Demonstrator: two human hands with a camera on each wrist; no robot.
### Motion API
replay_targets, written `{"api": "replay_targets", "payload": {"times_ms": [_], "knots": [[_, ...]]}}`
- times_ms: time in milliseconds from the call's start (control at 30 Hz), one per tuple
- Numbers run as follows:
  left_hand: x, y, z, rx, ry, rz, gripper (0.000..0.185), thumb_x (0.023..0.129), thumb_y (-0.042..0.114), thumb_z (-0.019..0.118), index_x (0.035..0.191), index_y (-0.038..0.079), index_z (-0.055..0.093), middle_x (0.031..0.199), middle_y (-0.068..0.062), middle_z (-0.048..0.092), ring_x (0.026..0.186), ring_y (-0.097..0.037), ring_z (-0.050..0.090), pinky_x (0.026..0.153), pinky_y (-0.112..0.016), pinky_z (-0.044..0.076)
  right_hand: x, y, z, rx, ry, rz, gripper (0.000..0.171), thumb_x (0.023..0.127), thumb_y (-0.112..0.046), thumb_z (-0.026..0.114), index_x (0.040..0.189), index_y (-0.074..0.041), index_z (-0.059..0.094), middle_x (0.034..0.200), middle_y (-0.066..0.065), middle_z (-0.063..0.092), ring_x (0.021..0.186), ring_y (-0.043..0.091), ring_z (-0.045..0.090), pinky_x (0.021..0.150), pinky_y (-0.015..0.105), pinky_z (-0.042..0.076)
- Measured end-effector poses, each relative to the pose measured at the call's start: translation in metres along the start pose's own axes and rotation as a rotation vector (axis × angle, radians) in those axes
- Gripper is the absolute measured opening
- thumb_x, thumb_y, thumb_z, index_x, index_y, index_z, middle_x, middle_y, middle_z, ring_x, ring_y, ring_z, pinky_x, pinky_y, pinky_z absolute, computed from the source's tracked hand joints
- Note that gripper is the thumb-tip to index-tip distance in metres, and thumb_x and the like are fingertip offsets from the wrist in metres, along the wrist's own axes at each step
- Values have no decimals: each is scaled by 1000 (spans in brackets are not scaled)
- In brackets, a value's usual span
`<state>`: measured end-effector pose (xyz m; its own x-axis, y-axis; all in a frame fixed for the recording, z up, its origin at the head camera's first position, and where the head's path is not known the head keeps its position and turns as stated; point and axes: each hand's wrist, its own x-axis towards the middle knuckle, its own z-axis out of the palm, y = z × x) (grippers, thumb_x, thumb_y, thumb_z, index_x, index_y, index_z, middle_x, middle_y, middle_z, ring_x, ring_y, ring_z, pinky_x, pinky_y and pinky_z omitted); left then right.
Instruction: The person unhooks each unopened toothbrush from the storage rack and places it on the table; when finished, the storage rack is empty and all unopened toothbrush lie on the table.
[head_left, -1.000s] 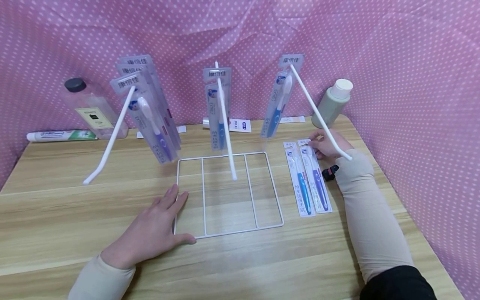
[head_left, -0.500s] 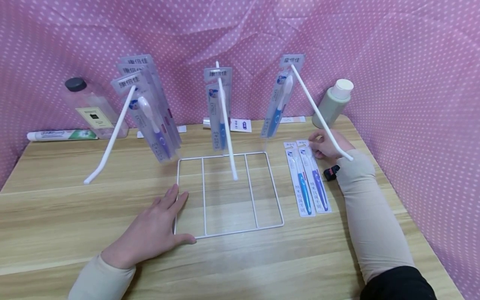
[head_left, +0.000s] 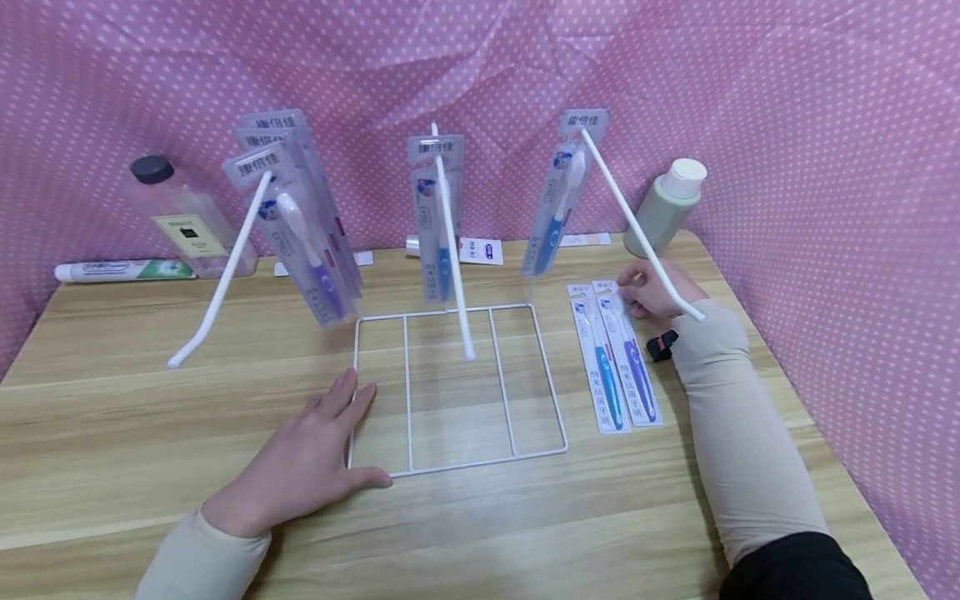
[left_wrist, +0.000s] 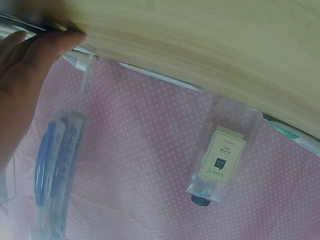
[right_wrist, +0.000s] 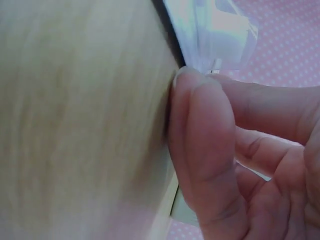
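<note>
A white wire rack (head_left: 558, 417) stands on the wooden table (head_left: 150, 417), its three pegs slanting toward me. Packaged toothbrushes hang on the left peg (head_left: 300, 225), the middle peg (head_left: 433, 217) and the right peg (head_left: 562, 192). My left hand (head_left: 311, 454) lies flat by the base's front left corner, thumb against the wire (left_wrist: 55, 40). Two packs lie right of the rack: a blue toothbrush pack (head_left: 600, 358) and a purple toothbrush pack (head_left: 633, 358). My right hand (head_left: 648, 292) pinches the purple pack's top edge with curled fingers (right_wrist: 200, 135).
A clear bottle with a black cap (head_left: 180, 221) and a toothpaste tube (head_left: 123, 269) sit at the back left. A grey-green bottle with a white cap (head_left: 667, 208) stands at the back right. Small cartons (head_left: 480, 250) lie behind the rack. Pink dotted cloth (head_left: 825, 167) walls the table.
</note>
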<state>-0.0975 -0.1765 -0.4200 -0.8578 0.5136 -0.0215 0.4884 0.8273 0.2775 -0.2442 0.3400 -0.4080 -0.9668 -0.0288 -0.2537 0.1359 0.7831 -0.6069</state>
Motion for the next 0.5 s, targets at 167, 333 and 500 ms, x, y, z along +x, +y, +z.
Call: {"api": "replay_targets", "payload": {"times_ms": [167, 333, 500], "knots": [[2, -1, -1, -5, -1, 5, 114, 76, 74, 81, 156, -1, 50, 165, -33, 36, 142, -58, 48, 107, -70, 49, -14, -16, -16, -23, 100, -64, 33, 107, -22, 60, 127, 4, 65, 90, 14, 73, 76, 17, 67, 66, 26, 54], [2, -1, -1, -2, 12, 9, 113, 76, 74, 81, 156, 0, 50, 164, -33, 37, 135, -63, 51, 105, -70, 50, -40, -52, -30, 185, 291, -242, 30, 107, -21, 65, 126, 2, 68, 102, 9, 76, 86, 11, 71, 78, 21, 60], [0, 0, 0, -8, 26, 17, 113, 75, 71, 84, 155, -1, 51, 163, -34, 39, 133, -64, 53, 103, -70, 51, -63, -90, -30, 539, 378, -459, 15, 104, -10, 67, 117, -4, 73, 98, -3, 77, 90, 8, 72, 83, 17, 59]]}}
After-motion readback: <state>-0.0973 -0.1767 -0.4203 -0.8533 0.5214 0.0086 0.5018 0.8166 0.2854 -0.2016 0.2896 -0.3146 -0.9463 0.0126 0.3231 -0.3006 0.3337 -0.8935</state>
